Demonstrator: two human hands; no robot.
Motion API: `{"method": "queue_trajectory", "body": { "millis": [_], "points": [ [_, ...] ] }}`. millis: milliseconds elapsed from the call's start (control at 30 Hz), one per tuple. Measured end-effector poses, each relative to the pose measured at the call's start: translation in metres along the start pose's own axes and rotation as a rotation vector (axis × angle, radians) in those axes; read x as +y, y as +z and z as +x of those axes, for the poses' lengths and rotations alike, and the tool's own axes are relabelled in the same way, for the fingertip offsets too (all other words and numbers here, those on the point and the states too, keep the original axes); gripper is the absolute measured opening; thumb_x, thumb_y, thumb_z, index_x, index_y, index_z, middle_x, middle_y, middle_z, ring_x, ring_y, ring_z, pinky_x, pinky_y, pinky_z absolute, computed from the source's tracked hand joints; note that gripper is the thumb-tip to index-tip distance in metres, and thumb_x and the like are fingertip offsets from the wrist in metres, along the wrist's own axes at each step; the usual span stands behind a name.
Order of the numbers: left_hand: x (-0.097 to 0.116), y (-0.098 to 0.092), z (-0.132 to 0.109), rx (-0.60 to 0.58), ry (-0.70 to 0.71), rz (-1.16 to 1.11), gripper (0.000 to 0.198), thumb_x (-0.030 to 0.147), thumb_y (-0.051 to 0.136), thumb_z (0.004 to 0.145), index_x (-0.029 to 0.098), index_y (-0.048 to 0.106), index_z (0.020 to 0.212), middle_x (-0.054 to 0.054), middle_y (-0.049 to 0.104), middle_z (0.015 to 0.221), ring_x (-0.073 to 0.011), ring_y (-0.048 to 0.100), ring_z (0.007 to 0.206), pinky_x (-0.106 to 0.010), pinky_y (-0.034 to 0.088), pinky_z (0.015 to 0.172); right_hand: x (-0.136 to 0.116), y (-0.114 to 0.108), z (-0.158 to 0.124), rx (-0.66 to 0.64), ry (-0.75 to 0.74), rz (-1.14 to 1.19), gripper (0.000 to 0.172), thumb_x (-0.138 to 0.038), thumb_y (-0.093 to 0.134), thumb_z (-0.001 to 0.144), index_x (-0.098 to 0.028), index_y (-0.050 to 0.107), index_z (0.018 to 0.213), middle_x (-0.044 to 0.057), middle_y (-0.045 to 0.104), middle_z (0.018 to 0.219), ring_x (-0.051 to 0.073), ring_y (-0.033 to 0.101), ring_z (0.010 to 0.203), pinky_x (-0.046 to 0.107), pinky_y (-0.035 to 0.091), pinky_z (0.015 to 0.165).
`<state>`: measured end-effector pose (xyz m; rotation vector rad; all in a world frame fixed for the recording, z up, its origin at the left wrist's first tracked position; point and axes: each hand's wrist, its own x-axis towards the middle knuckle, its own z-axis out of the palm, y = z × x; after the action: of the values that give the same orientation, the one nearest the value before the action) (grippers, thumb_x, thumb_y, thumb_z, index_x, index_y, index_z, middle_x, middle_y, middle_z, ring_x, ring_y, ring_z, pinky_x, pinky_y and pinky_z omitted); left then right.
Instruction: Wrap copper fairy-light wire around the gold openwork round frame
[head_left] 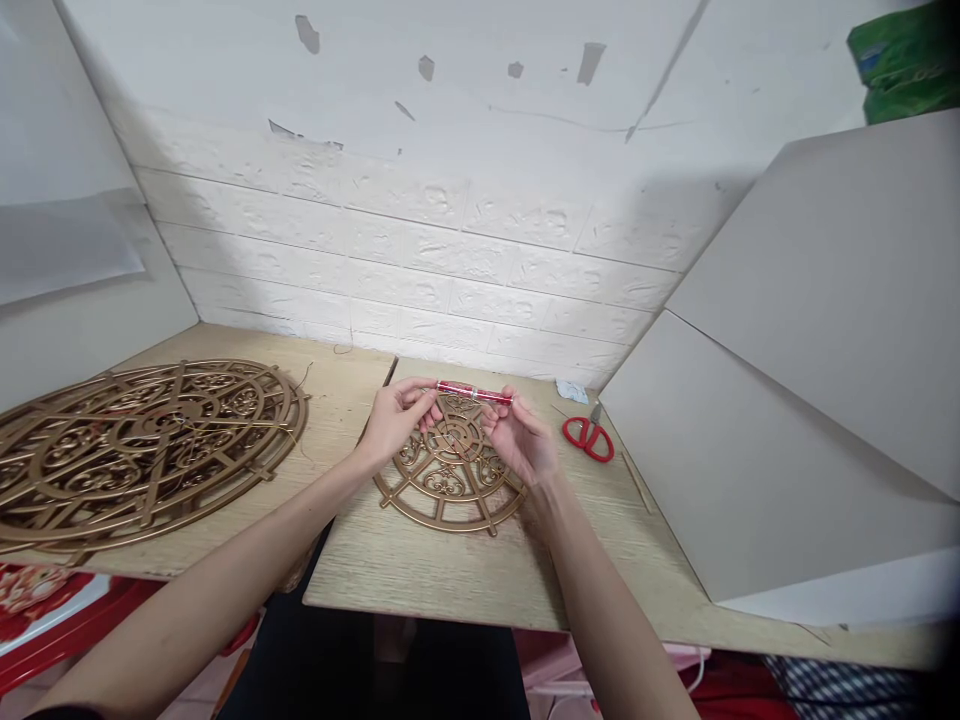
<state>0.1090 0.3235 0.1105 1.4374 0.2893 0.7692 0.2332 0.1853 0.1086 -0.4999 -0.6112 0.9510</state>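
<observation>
A slim red pen (474,393) with a silver band round its middle is held level between my two hands. My left hand (401,415) pinches its left end between thumb and fingers. At the other end, the fingers of my right hand (521,435) are closed on it, palm turned partly upward. Just below the pen lies a round bronze-coloured openwork ornament (442,518) with scrollwork and spokes, flat on the table. Both hands partly cover its upper edge.
On the left, larger bronze openwork discs (150,470) lie stacked with loose threads on them. Red-handled scissors (589,438) and a thin stick (637,482) are at the right, near a white panel (720,470). A crumpled wrapper (571,391) lies by the brick-patterned wall (465,250).
</observation>
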Motion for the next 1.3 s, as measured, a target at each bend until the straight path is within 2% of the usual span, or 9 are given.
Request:
{"method": "queue_trajectory", "body": {
  "millis": [333, 500, 867, 1300],
  "points": [
    [-0.0015, 0.0004, -0.0013, 0.031, 0.049, 0.017, 0.039, 0.037, 0.067, 0.07, 0.009, 0.064, 0.097, -0.004, 0.065, 0.061, -0.0098, 0.054, 0.048, -0.021, 0.043, 0.045, -0.0002, 0.0032, -0.0002, 0.025, -0.013, -0.007, 0.009, -0.015, 0.06, 0.076, -0.018, 0.058, 0.084, -0.002, 0.049, 0.066, 0.01, 0.049, 0.066, 0.023, 0.047, 0.066],
    [-0.0032, -0.0002, -0.0019, 0.054, 0.049, 0.038, 0.04, 0.039, 0.067, 0.07, 0.009, 0.066, 0.097, -0.005, 0.066, 0.063, -0.0101, 0.055, 0.049, -0.022, 0.045, 0.047, -0.0006, 0.0047, -0.0008, 0.066, -0.02, -0.088, 0.006, -0.017, 0.058, 0.078, -0.019, 0.059, 0.083, -0.002, 0.046, 0.067, 0.011, 0.048, 0.064, 0.023, 0.046, 0.064],
    [-0.0009, 0.0005, -0.0038, 0.145, 0.042, 0.125, 0.036, 0.038, 0.064, 0.073, 0.01, 0.068, 0.095, -0.007, 0.068, 0.068, -0.0135, 0.061, 0.06, -0.021, 0.047, 0.049, 0.0016, 0.0044, -0.001, 0.031, -0.002, -0.088, 0.01, -0.017, 0.062, 0.076, -0.018, 0.061, 0.085, -0.001, 0.049, 0.068, 0.01, 0.049, 0.067, 0.022, 0.046, 0.065],
    [-0.0028, 0.0001, -0.0024, 0.129, 0.049, 0.068, 0.037, 0.038, 0.067, 0.07, 0.01, 0.068, 0.094, -0.007, 0.068, 0.065, -0.0128, 0.06, 0.055, -0.023, 0.048, 0.048, 0.0015, 0.0037, -0.0006, 0.048, -0.017, -0.108, 0.008, -0.018, 0.059, 0.077, -0.019, 0.06, 0.085, -0.002, 0.046, 0.067, 0.011, 0.048, 0.065, 0.023, 0.046, 0.066]
  ]
}}
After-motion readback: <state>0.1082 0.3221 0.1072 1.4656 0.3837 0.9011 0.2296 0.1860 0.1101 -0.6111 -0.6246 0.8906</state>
